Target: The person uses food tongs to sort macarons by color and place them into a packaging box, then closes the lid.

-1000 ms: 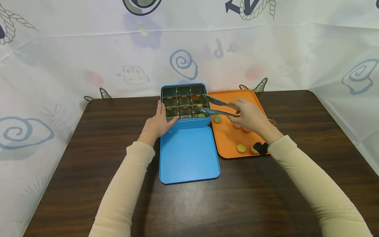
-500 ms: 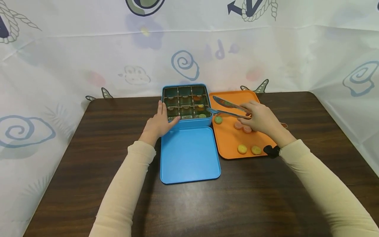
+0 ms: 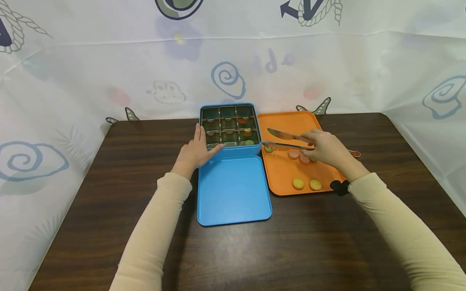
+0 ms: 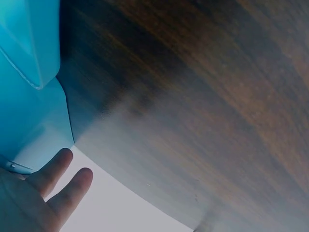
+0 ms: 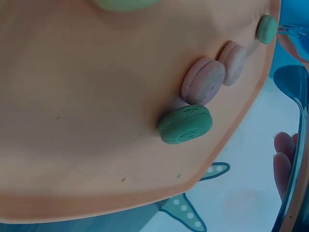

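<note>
My left hand point(image 3: 196, 151) rests against the left and front edges of a blue box point(image 3: 236, 150), fingers straight. Inside the box a divided insert has a red, a yellow and a green piece in its right column. My right hand point(image 3: 325, 148) grips metal tongs point(image 3: 287, 135), held apart over an orange tray point(image 3: 287, 182). In the right wrist view the tongs' forked tip point(image 5: 292, 30) is beside a green macaron point(image 5: 266, 29), the spoon-shaped tip point(image 5: 292, 79) away from it. Two pink macarons point(image 5: 203, 81) lie nearby, one next to another green macaron point(image 5: 185, 124).
A blue lid point(image 3: 234, 190) lies in front of the box. Two yellow macarons point(image 3: 298, 184) sit near the tray's front edge. Box, lid and tray stand on a dark wooden table point(image 3: 145, 250), with a printed white cloth point(image 3: 273, 85) behind it.
My right hand has carried the tongs right, from over the box's right column to low over the tray near the green macaron. My left hand stays against the box.
</note>
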Demonstrator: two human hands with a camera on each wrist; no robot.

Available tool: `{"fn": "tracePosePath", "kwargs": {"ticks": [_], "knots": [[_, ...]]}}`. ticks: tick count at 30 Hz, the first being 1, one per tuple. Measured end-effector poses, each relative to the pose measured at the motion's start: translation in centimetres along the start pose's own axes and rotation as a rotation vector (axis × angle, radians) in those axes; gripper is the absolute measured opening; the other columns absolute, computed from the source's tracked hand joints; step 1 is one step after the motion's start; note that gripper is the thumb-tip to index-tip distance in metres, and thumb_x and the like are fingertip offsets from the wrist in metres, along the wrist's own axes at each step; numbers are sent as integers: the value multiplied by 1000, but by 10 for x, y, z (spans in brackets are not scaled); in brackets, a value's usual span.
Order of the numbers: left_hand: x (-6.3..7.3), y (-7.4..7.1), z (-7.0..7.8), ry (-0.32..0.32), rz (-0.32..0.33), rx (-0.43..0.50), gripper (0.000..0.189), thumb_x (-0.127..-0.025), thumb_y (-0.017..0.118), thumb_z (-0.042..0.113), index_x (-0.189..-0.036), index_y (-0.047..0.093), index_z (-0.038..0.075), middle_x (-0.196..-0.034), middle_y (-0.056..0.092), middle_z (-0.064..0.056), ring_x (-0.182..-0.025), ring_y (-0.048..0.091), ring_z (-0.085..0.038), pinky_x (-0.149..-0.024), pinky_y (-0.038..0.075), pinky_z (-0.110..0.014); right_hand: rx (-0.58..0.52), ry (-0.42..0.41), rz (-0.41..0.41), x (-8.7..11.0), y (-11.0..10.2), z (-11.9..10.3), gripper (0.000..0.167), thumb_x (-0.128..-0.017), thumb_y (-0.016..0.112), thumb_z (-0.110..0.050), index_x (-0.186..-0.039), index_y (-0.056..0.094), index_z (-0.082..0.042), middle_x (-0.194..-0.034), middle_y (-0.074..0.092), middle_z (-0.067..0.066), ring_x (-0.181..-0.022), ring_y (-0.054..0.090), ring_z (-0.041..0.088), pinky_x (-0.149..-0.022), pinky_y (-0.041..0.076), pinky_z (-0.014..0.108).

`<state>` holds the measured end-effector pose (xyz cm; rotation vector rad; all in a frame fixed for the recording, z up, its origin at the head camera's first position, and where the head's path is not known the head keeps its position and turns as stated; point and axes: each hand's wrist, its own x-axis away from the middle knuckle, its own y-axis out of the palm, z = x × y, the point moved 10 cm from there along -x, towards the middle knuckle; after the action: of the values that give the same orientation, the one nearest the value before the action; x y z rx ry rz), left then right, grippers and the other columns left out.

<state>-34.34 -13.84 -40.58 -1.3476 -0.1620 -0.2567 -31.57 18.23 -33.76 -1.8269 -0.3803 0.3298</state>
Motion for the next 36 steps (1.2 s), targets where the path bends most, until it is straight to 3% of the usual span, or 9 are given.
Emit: {"fn": "tracePosePath", "kwargs": {"ticks": [7,11,14,17,22,36], "knots": [[1,0,0,-2,-2,17,102,-91,29,73,-151,-14,3,-160,-20,-13,-133,43,-39,-96,48,-51,18,-6,-44,-3,9,5,44,-86,69,-14,-127,59,0,-103,60,18,-82,60,27,-67,49,41],[2,0,0,-3,-1,11,102,-91,28,73,-151,-15,3,-160,-20,-12,-134,42,-39,-93,49,-50,16,-17,-54,-5,10,5,45,-86,69,-13,-127,59,2,-107,61,20,-86,61,30,-70,51,44],[2,-1,0,-4,4,-2,103,-90,27,74,-152,-14,3,-160,-19,-12,-122,54,-38,-77,53,-43,11,-15,-63,-7,11,6,45,-87,69,-13,-128,58,1,-110,61,21,-87,61,31,-73,51,45],[2,-1,0,-4,4,-9,103,-90,26,75,-152,-13,3,-160,-19,-12,-96,64,-33,-58,48,-35,16,-22,-74,-9,12,6,44,-89,67,-13,-129,58,1,-112,61,21,-89,62,32,-75,52,46],[1,2,-1,-10,-10,-9,104,-89,25,77,-152,-15,5,-159,-22,-10,-64,61,-25,-48,39,-29,21,-45,-100,-13,14,5,42,-89,66,-11,-129,57,3,-115,61,23,-95,64,35,-80,53,48],[0,3,-1,-15,-18,-9,103,-89,24,77,-152,-15,5,-159,-24,-10,-52,55,-21,-44,37,-27,7,-48,-135,-18,20,10,40,-90,65,-11,-127,59,3,-108,63,19,-76,56,22,-67,46,36]]}}
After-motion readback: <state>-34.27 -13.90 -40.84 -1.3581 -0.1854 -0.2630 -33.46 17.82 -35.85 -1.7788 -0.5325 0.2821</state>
